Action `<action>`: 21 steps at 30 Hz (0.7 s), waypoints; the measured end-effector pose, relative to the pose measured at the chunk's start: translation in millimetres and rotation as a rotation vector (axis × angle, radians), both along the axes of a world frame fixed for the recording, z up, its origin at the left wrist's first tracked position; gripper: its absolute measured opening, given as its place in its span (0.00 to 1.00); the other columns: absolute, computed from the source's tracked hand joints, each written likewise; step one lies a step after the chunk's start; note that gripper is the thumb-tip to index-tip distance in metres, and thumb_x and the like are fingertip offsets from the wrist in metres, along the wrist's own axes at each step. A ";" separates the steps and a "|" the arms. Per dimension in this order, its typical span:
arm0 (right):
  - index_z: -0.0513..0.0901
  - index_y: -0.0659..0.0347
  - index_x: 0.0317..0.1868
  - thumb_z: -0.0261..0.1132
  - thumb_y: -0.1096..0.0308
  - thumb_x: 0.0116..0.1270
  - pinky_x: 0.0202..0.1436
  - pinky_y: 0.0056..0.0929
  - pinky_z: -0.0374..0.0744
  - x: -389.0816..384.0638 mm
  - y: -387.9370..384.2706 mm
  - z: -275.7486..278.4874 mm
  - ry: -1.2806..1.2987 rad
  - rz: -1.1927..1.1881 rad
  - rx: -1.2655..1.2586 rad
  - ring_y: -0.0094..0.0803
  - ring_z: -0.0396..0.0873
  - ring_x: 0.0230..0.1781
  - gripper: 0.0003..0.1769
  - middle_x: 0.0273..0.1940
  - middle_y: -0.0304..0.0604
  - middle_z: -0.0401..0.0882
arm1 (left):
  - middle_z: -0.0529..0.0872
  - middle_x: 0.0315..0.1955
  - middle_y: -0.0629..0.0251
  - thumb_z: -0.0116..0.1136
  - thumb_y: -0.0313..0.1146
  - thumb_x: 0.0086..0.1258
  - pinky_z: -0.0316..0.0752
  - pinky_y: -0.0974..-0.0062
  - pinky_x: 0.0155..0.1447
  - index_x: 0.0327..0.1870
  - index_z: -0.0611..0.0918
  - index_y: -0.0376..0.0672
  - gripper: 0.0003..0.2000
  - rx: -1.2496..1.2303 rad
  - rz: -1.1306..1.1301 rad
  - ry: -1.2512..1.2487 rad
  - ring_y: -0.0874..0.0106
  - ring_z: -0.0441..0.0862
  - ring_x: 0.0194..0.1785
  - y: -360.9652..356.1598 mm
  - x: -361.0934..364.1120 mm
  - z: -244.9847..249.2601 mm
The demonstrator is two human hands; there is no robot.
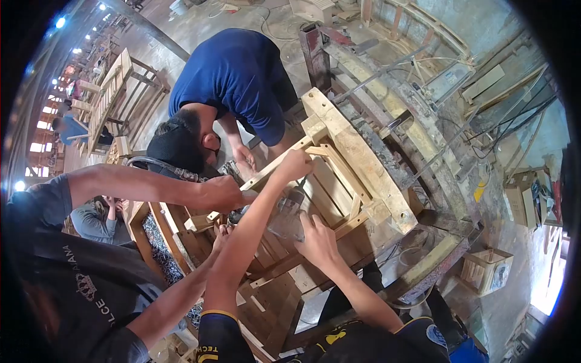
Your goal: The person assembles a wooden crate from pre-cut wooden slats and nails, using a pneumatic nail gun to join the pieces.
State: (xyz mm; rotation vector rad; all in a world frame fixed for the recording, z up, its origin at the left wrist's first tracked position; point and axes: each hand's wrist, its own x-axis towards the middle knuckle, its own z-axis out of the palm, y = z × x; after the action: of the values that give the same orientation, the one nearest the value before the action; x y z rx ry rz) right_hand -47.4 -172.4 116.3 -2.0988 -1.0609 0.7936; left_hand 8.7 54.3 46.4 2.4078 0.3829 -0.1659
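My left hand is closed above a wooden frame. A short dark piece shows just below its fingers, but I cannot make out what it is. Below it sits a greyish, partly see-through object, too blurred to name. My right hand lies at the right side of that object, fingers stretched and apart, seemingly touching it. The frame has a thick pale end beam with drilled holes and slanted braces inside. At its left side, a co-worker's fist and other hand are close to my left forearm.
Another co-worker in a blue shirt bends over the far side, one hand near the frame. A wooden tray of metal fasteners stands at left. A metal clamping rack with long rods runs along the right. A wooden crate sits on the floor.
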 end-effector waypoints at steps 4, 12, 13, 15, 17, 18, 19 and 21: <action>0.69 0.69 0.62 0.76 0.68 0.44 0.42 0.45 0.81 1.6 1.3 -7.9 -0.038 -0.009 0.008 0.57 0.81 0.42 0.42 0.47 0.65 0.75 | 0.82 0.20 0.46 0.61 0.38 0.59 0.77 0.60 0.35 0.24 0.85 0.36 0.13 -0.021 0.036 0.005 0.51 0.82 0.25 -7.2 3.8 0.1; 0.69 0.66 0.61 0.74 0.68 0.46 0.40 0.45 0.81 1.5 3.4 -19.9 -0.073 0.017 -0.032 0.54 0.82 0.38 0.39 0.44 0.57 0.75 | 0.83 0.21 0.47 0.61 0.37 0.57 0.78 0.60 0.37 0.26 0.85 0.35 0.12 0.106 0.176 0.081 0.52 0.83 0.27 -15.2 5.3 -12.6; 0.70 0.66 0.61 0.74 0.69 0.46 0.39 0.45 0.81 1.7 2.3 -21.5 -0.083 0.028 -0.031 0.54 0.82 0.38 0.39 0.44 0.56 0.75 | 0.83 0.21 0.46 0.62 0.38 0.57 0.79 0.60 0.37 0.26 0.85 0.35 0.12 0.120 0.200 0.087 0.51 0.83 0.28 -16.0 5.9 -13.1; 0.70 0.65 0.60 0.74 0.69 0.46 0.39 0.45 0.81 2.3 1.3 -22.3 -0.084 0.040 -0.045 0.54 0.82 0.37 0.38 0.43 0.55 0.75 | 0.84 0.24 0.44 0.64 0.39 0.56 0.80 0.58 0.39 0.28 0.85 0.33 0.14 0.087 0.199 0.160 0.50 0.84 0.31 -13.5 6.0 -10.8; 0.70 0.64 0.60 0.74 0.69 0.47 0.39 0.45 0.81 3.9 1.7 -22.6 -0.083 0.047 -0.051 0.53 0.81 0.37 0.38 0.43 0.55 0.75 | 0.84 0.27 0.42 0.64 0.39 0.56 0.80 0.57 0.40 0.30 0.85 0.31 0.15 0.072 0.204 0.201 0.49 0.85 0.33 -12.4 7.1 -7.0; 0.70 0.64 0.60 0.74 0.69 0.47 0.39 0.45 0.81 4.6 1.3 -22.4 -0.082 0.046 -0.053 0.53 0.81 0.37 0.38 0.43 0.55 0.75 | 0.84 0.27 0.42 0.64 0.38 0.57 0.80 0.57 0.40 0.30 0.84 0.31 0.15 0.073 0.209 0.206 0.49 0.85 0.33 -13.7 7.1 -7.4; 0.70 0.63 0.60 0.74 0.69 0.47 0.39 0.45 0.81 6.0 0.7 -22.3 -0.082 0.045 -0.054 0.53 0.81 0.37 0.37 0.43 0.55 0.75 | 0.84 0.28 0.41 0.64 0.38 0.57 0.80 0.57 0.41 0.31 0.84 0.31 0.15 0.073 0.214 0.209 0.49 0.85 0.34 -15.7 8.0 -7.6; 0.70 0.64 0.60 0.74 0.69 0.47 0.40 0.45 0.81 8.2 1.8 -23.5 -0.093 0.017 -0.052 0.53 0.81 0.37 0.38 0.43 0.55 0.75 | 0.84 0.28 0.41 0.63 0.37 0.58 0.79 0.56 0.41 0.30 0.84 0.30 0.14 0.033 0.243 0.170 0.48 0.84 0.34 -18.9 9.4 -7.0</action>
State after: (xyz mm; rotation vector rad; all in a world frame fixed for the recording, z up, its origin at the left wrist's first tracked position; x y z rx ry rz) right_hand -39.2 -170.6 92.8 -2.1919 -1.1189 0.7458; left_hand 18.1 35.5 39.4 2.3625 0.7575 -0.2569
